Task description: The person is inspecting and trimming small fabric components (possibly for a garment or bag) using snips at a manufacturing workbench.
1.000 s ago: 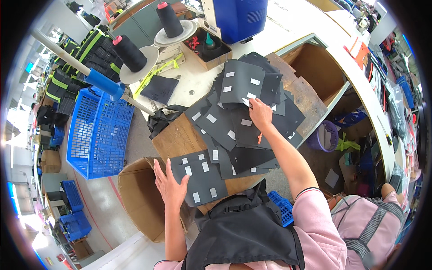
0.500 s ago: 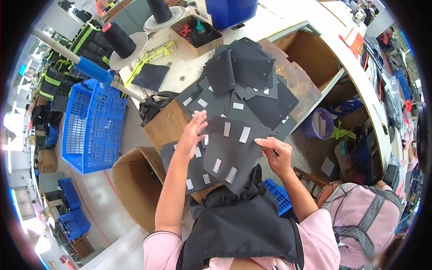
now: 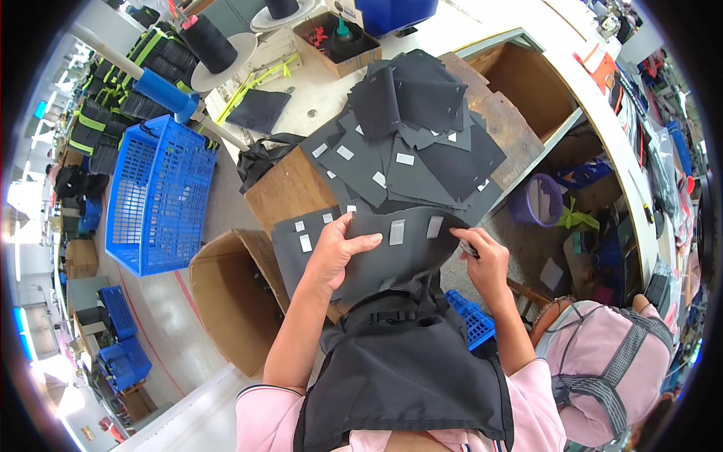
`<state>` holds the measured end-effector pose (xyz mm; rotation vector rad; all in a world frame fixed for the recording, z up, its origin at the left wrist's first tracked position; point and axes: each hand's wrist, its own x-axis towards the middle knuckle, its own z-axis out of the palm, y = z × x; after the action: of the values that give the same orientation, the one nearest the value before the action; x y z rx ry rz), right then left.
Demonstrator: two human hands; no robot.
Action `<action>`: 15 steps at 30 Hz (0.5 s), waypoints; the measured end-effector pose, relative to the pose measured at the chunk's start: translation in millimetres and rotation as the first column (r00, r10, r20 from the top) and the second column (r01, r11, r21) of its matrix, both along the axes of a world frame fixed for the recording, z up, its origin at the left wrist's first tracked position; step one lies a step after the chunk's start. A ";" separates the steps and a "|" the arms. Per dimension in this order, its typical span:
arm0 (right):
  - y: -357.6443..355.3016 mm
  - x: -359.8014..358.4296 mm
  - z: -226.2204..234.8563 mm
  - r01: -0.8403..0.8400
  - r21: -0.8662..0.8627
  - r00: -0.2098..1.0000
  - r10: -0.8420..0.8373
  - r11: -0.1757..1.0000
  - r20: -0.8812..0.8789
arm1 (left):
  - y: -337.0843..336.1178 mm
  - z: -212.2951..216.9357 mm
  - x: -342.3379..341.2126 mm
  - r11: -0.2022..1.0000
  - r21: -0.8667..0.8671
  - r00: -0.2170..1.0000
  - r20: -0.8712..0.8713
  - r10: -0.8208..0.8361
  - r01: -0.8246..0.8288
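Note:
A dark grey fabric panel [image 3: 361, 260] with white rectangular patches is held up in front of my black apron [image 3: 407, 369], its upper edge curved. My left hand [image 3: 331, 256] grips its left side, thumb stretched across the front and the other fingers partly hidden. At the upper right corner, my right hand [image 3: 486, 260] pinches the panel between thumb and forefinger. A small dark and metallic tool [image 3: 468, 248] is tucked in that hand; its kind is unclear. Beneath lies another patched panel [image 3: 290, 245], and beyond is a loose pile of similar dark panels [image 3: 429, 162].
A wooden board [image 3: 290, 188] carries the panels. An open cardboard box [image 3: 226, 301] and a blue crate [image 3: 158, 203] stand at left. Thread cones [image 3: 208, 41] are at upper left. To the right are a purple basket [image 3: 533, 200] and a person in pink [image 3: 610, 354].
My left hand has moved from beside the panel onto its left side and closed on it. The panel has tipped and bent, hiding its lower patches. My right hand keeps its corner.

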<state>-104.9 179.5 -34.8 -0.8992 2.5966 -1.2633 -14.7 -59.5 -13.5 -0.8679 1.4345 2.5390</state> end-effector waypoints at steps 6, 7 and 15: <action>-26.3 -1.6 18.0 0.053 0.116 0.958 -0.018 0.992 -0.287 | 4.0 5.3 10.4 0.995 -0.087 0.999 -0.021 0.043 -0.044; -25.4 -2.6 18.5 0.056 0.113 0.957 -0.021 0.992 -0.290 | 5.7 6.7 11.4 0.984 -0.162 0.997 -0.024 0.074 -0.077; -46.4 24.3 42.4 -0.150 -0.068 0.987 0.146 0.986 -0.064 | 12.0 17.1 15.0 0.942 -0.335 0.997 -0.079 -0.017 -0.011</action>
<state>-80.6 133.1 7.6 -1.1360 2.4871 -1.3172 0.2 -47.6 3.5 -0.8082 1.9311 2.3895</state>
